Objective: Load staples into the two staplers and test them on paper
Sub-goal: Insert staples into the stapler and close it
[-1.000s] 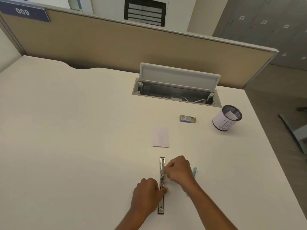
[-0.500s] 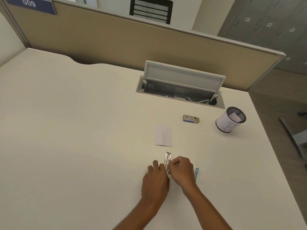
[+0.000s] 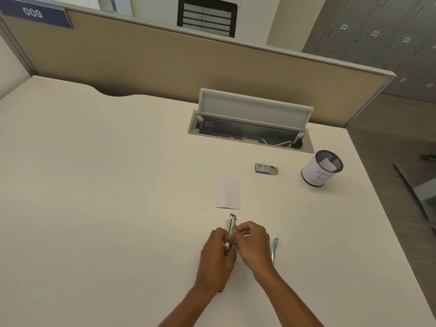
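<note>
The metal stapler [image 3: 232, 228] is now gripped between both hands; 1 s ago it lay fully opened flat on the table [image 3: 94, 208], with the long rail stretched toward the body. That rail is no longer seen spread out, and only the front end now sticks out past the fingers, so the stapler is judged to be folded shut or nearly so. Whether staples were seated cannot be told.

The left hand [image 3: 218, 258] is wrapped around the stapler's rear, fingers curled. The right hand [image 3: 253, 244] is pinched on its mid-body from the other side, fingertips pressed together.

Loading of stapler 1 is judged close to done. The test step is not yet started: the paper [image 3: 228, 193] lies just beyond the hands, untouched. The blue stapler [image 3: 274, 247] lies on the table just beside the right hand, on its outer side, still to be loaded.

The staple box [image 3: 266, 168] lies farther out, beyond and right of the right hand, one end open. Its label print is too small to read.

Readable text: "B" is handwritten on the pen cup [image 3: 322, 168]; "009" is printed on the blue partition plate [image 3: 35, 13].
</note>
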